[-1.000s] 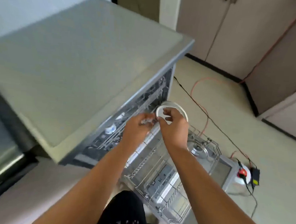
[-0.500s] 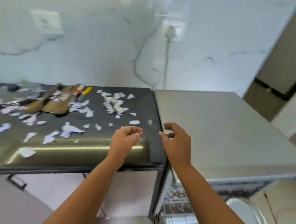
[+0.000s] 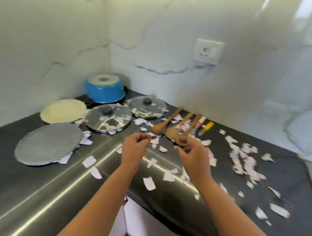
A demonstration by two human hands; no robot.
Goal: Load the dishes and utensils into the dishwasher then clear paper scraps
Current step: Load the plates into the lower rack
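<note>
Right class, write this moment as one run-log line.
left hand: empty | right hand: empty | wooden spoons, lids: on counter | paper scraps: uncleared

My surface [image 3: 37,192] is glossy black, scattered with white paper scraps [image 3: 244,159]; upper left, a blue pot [image 3: 105,93], cream plate [image 3: 62,111], grey plate [image 3: 47,146]
</note>
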